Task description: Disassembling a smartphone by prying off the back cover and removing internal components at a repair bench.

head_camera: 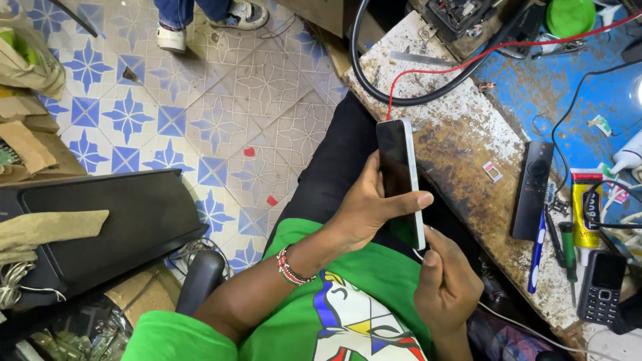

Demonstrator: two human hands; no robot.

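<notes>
Smartphone [400, 180] held upright over the lap, just off the near edge of the worn workbench [461, 144], dark screen turned toward the left. Left hand [371, 207] wrapped around it from the screen side, thumb clamped across the pale side edge, fingers hidden behind. Right hand [447, 281] closed at the phone's bottom end, pinching what looks like the plug of a thin white cable [528, 331] trailing off toward the lower right, though the tip itself hidden by thumb and phone, so seated or not, hard to say. To do this well: keep the left grip firm on the edges and off the glass; line the plug square with the port before pressing; push straight along the phone's length, no wiggling sideways; leave slack in the cable so nothing tugs. Worth keeping elbows in, given the crowded bench: black remote [533, 190] lying flat near the edge, small card tray [493, 171] beside it, blue toothbrush [537, 247], green-handled screwdriver [568, 257], yellow glue tube [585, 207] and keypad phone [602, 286] further right, all well apart from the hands. Red wire [468, 57] and thick black cable [374, 87] looping above the phone's top, close but apparently not touching.
</notes>
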